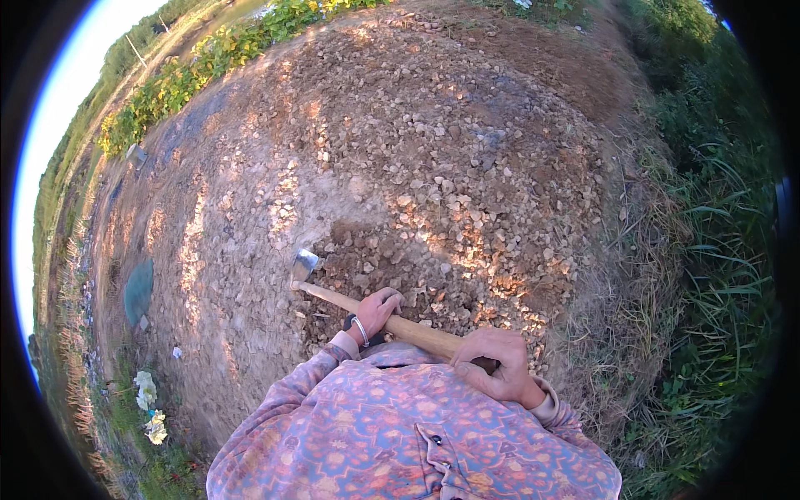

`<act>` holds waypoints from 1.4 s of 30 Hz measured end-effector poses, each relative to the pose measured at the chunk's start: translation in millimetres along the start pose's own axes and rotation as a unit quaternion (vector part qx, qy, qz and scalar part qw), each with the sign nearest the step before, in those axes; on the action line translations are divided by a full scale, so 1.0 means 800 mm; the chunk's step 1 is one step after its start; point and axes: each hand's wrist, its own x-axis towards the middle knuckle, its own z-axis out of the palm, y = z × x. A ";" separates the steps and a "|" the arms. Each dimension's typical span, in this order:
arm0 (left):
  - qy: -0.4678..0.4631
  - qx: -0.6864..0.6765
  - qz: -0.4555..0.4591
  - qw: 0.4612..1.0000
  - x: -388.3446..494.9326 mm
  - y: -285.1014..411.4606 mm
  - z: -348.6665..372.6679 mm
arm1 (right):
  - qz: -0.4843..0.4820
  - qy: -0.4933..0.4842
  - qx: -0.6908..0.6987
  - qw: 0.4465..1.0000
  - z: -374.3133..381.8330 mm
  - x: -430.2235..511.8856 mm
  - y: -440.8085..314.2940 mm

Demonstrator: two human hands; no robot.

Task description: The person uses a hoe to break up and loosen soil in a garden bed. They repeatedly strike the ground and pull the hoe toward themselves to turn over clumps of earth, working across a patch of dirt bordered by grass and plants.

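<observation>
A hoe with a wooden handle (425, 337) lies slantwise in front of my body. Its metal blade (304, 265) is at the left end, at the edge between pale crusted ground and darker broken soil (365, 253). My left hand (375, 310), with a bracelet at the wrist, is closed around the middle of the handle. Close to the handle's right end, against my patterned shirt (400, 431), my right hand (497, 364) grips the wood. Whether the blade touches the soil I cannot tell.
Clods of dug earth (437, 137) spread ahead. Dry grass (631, 312) and tall green grass (719, 262) border the right side. Leafy yellow-green plants (181, 81) run along the upper left. A green flat object (139, 292) and pale flowers (145, 390) are at the left.
</observation>
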 end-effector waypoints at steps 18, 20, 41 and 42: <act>-0.053 0.027 -0.001 0.998 0.026 -0.001 -0.029 | 0.017 0.068 -0.001 0.998 0.008 0.025 0.009; -0.056 0.023 0.019 0.998 0.033 -0.007 -0.040 | 0.004 0.072 -0.012 0.997 0.010 0.038 0.008; 0.071 -0.107 -0.036 0.991 0.054 -0.060 -0.046 | -0.059 0.079 0.039 0.994 0.023 0.053 -0.003; 0.109 -0.104 -0.030 0.988 0.049 -0.063 -0.044 | -0.066 0.066 0.030 0.995 0.023 0.052 -0.003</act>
